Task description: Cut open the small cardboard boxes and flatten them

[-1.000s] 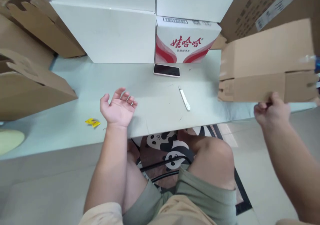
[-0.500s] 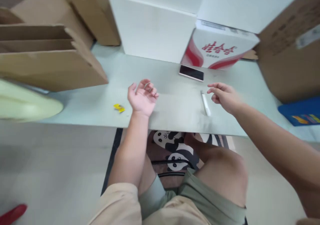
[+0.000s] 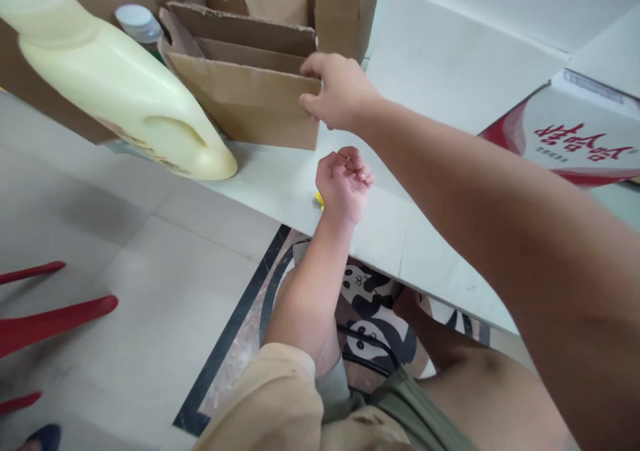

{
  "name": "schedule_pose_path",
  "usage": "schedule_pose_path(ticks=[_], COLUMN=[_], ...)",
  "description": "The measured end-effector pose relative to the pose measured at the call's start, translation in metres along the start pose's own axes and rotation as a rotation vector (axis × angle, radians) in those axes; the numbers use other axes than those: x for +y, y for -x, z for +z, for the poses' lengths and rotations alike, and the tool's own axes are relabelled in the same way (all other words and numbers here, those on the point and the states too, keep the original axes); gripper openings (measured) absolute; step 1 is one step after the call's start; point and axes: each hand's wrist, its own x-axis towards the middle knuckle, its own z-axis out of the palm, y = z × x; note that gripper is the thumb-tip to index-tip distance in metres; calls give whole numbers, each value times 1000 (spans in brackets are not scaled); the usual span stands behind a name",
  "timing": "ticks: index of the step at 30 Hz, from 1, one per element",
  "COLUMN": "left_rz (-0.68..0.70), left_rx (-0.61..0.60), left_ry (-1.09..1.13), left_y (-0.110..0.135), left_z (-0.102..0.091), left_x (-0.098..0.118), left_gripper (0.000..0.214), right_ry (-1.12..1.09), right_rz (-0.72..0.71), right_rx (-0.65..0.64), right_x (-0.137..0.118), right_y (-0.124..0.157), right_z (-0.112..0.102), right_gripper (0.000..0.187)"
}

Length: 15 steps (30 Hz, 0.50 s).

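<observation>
My right hand [image 3: 336, 92] reaches across to the left and grips the top right corner of a flattened brown cardboard box [image 3: 245, 97] that stands on the pale table [image 3: 390, 231]. The thumb is in front of the cardboard and the fingers curl behind it. My left hand [image 3: 343, 183] rests on the table near its front edge, fingers curled into a loose fist with nothing seen in it. A small yellow scrap [image 3: 319, 199] peeks out just left of that hand.
A large cream plastic jug [image 3: 120, 84] lies on the table's left end, with a white bottle cap [image 3: 137, 23] behind it. More folded cardboard [image 3: 320, 4] stands behind. White cartons [image 3: 460, 57] and a red-printed carton [image 3: 575, 144] line the back. Red chair legs [image 3: 45, 317] are on the floor.
My view has swung left. My right hand left the pen area, crossed over my left arm and took hold of the cardboard box. My left hand's fingers curled in.
</observation>
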Motion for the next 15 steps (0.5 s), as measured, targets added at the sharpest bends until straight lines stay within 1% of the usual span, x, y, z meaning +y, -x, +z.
schedule_pose_path(ticks=[1,2,4,5,7,9,11,12,14,15], left_rz=[1,-1,6,27,120,283,479,566,674,689], left_rx=[10,23,45,54,81,144,234,274,304,281], left_ry=[8,25,48,43,-9,-121,-266,-341,-479,-544], left_y=[-1,-1,-1,-1,-1,-1,-2,-2,-4,-5], left_z=[0,1,4,5,6,4,1,0,-4,-6], left_x=[2,3,3,2,0,-2,-5,-6,-9,-12], left_gripper=[36,35,36,36,36,35,34,33,32,31], right_ry=[64,119,204,204,153,90,67,56,23,-12], right_rz=[6,4,11,10,7,21,63,82,153,184], right_rx=[21,49,115,151,226,296,342,401,486,522], right_x=[0,3,17,26,48,72,96,107,126,135], right_y=[-7,-12,-12,-8,8,36,75,98,149,175], right_z=[1,2,-2,-5,-14,-25,-34,-38,-43,-45], right_gripper=[20,15,26,28,29,27,25,24,21,20])
